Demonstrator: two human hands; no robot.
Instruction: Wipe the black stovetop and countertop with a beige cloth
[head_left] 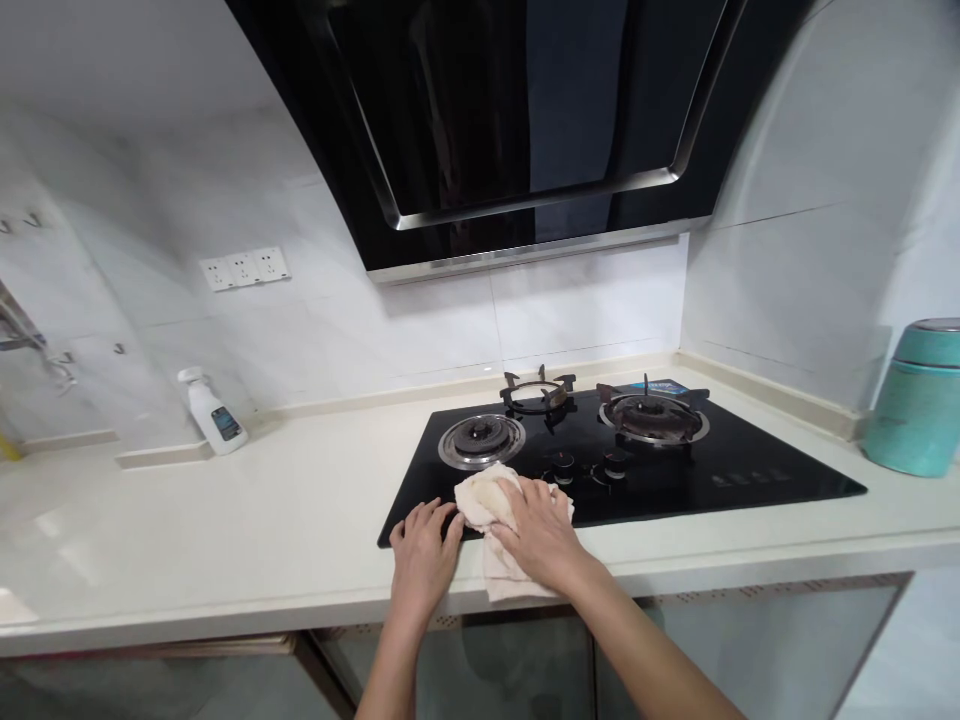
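Currently, in the head view, a cream cloth (480,495) lies crumpled on the front edge of the black glass stove (757,488), its upper part bunched in soft folds, its lower part draping over the edge of the pale bench (187,545). The right hand (541,530) lies over it, fingers spread; whether that grip closes on the fabric cannot be told. Just beside, the left hand (426,548) rests at the stove's left front corner, grip wide.
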